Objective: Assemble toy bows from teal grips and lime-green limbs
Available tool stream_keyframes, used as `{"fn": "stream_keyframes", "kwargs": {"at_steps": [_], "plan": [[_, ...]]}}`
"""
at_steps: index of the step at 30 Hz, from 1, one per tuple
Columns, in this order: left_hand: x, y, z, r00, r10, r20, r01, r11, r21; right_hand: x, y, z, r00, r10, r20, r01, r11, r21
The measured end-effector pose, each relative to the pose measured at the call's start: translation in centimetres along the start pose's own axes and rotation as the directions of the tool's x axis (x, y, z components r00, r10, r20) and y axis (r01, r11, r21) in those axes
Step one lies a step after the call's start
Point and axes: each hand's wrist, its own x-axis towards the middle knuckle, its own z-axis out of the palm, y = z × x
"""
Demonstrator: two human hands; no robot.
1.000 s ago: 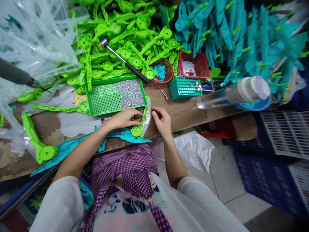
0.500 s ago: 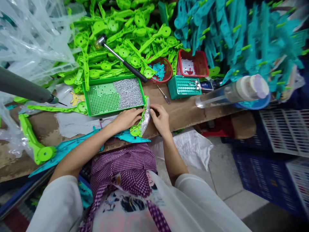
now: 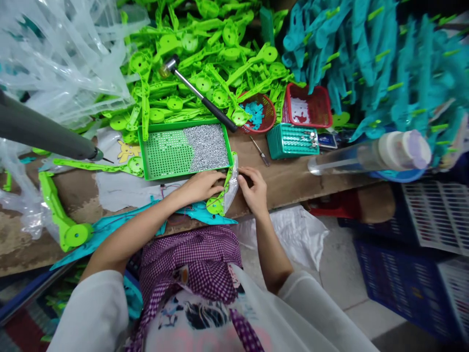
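Both my hands meet at the front edge of a wooden bench [image 3: 293, 176]. My left hand [image 3: 203, 185] is closed on a bright green plastic part [image 3: 218, 201] with a round end, partly wrapped in a clear plastic bag [image 3: 232, 188]. My right hand [image 3: 253, 185] pinches the bag's right side, fingers curled. A teal plastic part [image 3: 200, 212] lies flat under the green one. Just behind my hands sits a green tray [image 3: 164, 151] holding several small silver screws [image 3: 207, 146].
A hammer [image 3: 200, 95] rests on a heap of green parts [image 3: 205, 54]. Teal parts [image 3: 366, 58] pile up at the right. Red baskets [image 3: 306, 105], a teal basket [image 3: 291, 142], a screwdriver [image 3: 260, 151], a clear bottle [image 3: 370, 154] and an electric driver [image 3: 44, 132] surround the tray. Blue crates [image 3: 414, 274] stand on the floor.
My hands have drawn closer together around the bagged green part, the right one sliding left against it. The view has shifted slightly; the electric driver's tip now shows further right.
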Motion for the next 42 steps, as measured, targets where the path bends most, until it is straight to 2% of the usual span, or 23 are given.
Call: {"fn": "stream_keyframes", "kwargs": {"at_steps": [5,13,16,19,21,22,23,24,25,27,30,32,35,37,40,42], "plan": [[0.0,0.2,-1.1,0.997,0.024,0.067,-0.022,0.999,-0.033,0.0,-0.2,0.0,1.0,-0.004,-0.005,0.004,1.0,-0.008],[-0.4,1.6,-3.3,0.983,-0.002,0.181,-0.013,0.996,0.084,0.1,0.3,0.1,0.999,-0.044,-0.015,0.044,0.999,0.009],[-2.1,3.3,-4.8,0.992,0.023,0.127,-0.041,0.989,0.14,-0.3,-0.3,-0.3,0.997,-0.059,-0.042,0.06,0.998,0.014],[-5.9,4.5,-5.5,0.997,0.042,-0.064,-0.03,0.984,0.174,-1.2,-1.9,-0.9,0.993,-0.099,-0.061,0.099,0.995,-0.007],[-9.4,4.6,-4.7,0.954,0.054,-0.296,0.007,0.98,0.2,-1.7,-3.0,-1.2,0.988,-0.147,-0.053,0.146,0.989,-0.02],[-11.2,4.3,-4.0,0.893,0.059,-0.446,0.049,0.972,0.228,-1.9,-3.3,-1.2,0.985,-0.167,-0.045,0.166,0.986,-0.026],[-13.1,4.0,-3.0,0.801,0.07,-0.595,0.117,0.956,0.27,-1.9,-3.5,-1.2,0.983,-0.177,-0.038,0.176,0.984,-0.033],[-14.8,3.5,-1.9,0.717,0.101,-0.69,0.17,0.934,0.314,-1.9,-3.6,-1.2,0.984,-0.178,-0.03,0.176,0.983,-0.04],[-16.5,3.1,-0.6,0.657,0.131,-0.743,0.216,0.91,0.352,-1.8,-3.6,-1.1,0.985,-0.172,-0.02,0.171,0.984,-0.047],[-19.4,2.3,1.8,0.589,0.156,-0.793,0.297,0.871,0.392,-1.6,-3.5,-0.8,0.985,-0.17,0.006,0.17,0.984,-0.056],[-22.4,1.6,4.9,0.561,0.199,-0.803,0.359,0.816,0.453,-1.7,-3.4,-0.4,0.974,-0.219,0.05,0.222,0.973,-0.063],[-23.5,1.3,6.3,0.567,0.238,-0.789,0.377,0.777,0.505,-1.8,-3.4,-0.2,0.972,-0.226,0.057,0.23,0.971,-0.068],[-24.2,1.1,7.6,0.593,0.224,-0.773,0.398,0.753,0.524,-2.0,-3.3,-0.1,0.983,-0.18,0.031,0.182,0.982,-0.059],[-24.1,1.0,8.0,0.591,0.202,-0.781,0.405,0.763,0.504,-2.2,-3.2,-0.2,0.986,-0.164,0.018,0.164,0.985,-0.059],[-23.1,1.5,8.0,0.537,0.162,-0.828,0.435,0.788,0.437,-2.6,-3.0,-0.1,0.987,-0.156,0.031,0.158,0.984,-0.087],[-21.7,2.1,7.6,0.467,0.13,-0.874,0.454,0.814,0.363,-2.7,-2.9,-0.1,0.988,-0.147,0.034,0.15,0.984,-0.099]]}}
